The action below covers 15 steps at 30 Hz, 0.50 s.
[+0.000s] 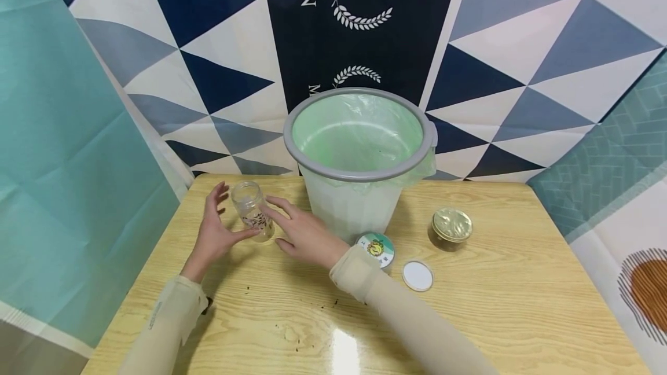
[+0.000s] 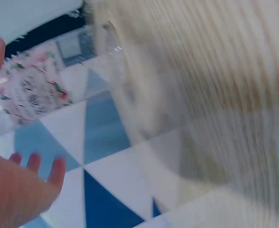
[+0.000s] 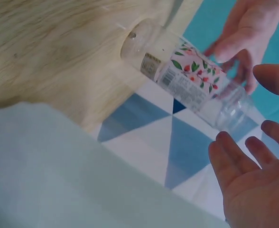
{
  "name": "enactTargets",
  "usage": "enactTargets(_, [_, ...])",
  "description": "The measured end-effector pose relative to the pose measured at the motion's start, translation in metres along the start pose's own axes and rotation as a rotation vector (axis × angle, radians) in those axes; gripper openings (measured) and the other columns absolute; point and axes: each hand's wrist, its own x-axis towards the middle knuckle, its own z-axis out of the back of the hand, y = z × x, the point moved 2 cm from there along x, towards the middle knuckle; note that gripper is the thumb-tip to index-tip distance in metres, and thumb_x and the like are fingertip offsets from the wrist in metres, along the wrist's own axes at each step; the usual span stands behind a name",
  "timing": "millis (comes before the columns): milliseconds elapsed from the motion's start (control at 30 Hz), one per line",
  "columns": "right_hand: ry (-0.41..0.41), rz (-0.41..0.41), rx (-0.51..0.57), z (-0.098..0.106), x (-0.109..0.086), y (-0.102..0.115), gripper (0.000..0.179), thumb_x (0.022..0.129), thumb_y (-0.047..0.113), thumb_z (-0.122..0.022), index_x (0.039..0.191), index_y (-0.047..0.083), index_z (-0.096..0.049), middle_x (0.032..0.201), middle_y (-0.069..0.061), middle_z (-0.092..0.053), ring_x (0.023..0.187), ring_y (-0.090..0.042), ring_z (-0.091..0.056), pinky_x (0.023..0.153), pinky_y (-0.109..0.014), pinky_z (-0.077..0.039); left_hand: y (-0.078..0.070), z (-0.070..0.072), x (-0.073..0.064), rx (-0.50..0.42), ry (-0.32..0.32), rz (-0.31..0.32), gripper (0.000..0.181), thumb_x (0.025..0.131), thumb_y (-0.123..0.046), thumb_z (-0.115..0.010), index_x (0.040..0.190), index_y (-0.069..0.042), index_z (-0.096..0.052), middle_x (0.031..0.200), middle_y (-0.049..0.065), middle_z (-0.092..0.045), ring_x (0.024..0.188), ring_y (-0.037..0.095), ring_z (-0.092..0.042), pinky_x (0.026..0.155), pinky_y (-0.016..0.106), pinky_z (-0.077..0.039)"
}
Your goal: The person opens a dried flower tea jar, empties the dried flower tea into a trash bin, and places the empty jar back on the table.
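A clear, lidless plastic jar with a printed floral label stands on the table between the two hands. To its left is the left hand, fingers spread and thumb pointing toward the jar's lower part. From the right reaches the right hand, its fingertips beside the jar's wall. In the right wrist view the fingers of the right hand are spread near the jar's mouth, not curled round it. The left wrist view is blurred, with the left hand at its edge.
A bin with a grey rim and green liner stands at the back. By its base are a green-and-white round lid and a white disc. Farther right sits a gold-topped container. Dark crumbs dot the table.
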Motion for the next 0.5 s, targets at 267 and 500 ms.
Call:
enactTargets(267, [-0.103, 0.031, -0.037, 0.025, -0.038, -0.006, 0.069, 0.095, 0.018, -0.073, 0.157, 0.011, -0.043, 0.158, -0.012, -0.045, 0.118, -0.028, -0.067, 0.095, -0.037, -0.059, -0.033, -0.01, -0.026, 0.121, -0.26, -0.409, 0.101, 0.075, -0.058, -0.088, 0.148, -0.002, -0.046, 0.149, 0.022, -0.048, 0.137, 0.031, -0.041, 0.117, 0.043, -0.029])
enactTargets(500, [-0.19, 0.051, -0.071, 0.057, -0.088, -0.016, 0.067, 0.093, 0.016, -0.074, 0.154, 0.014, -0.047, 0.148, -0.009, -0.055, 0.119, -0.026, -0.067, 0.095, -0.039, -0.059, -0.069, -0.054, -0.047, 0.148, -0.041, -0.528, 0.07, 0.079, -0.049, -0.087, 0.129, -0.006, -0.064, 0.127, 0.01, -0.067, 0.119, 0.03, -0.058, 0.109, 0.041, -0.044])
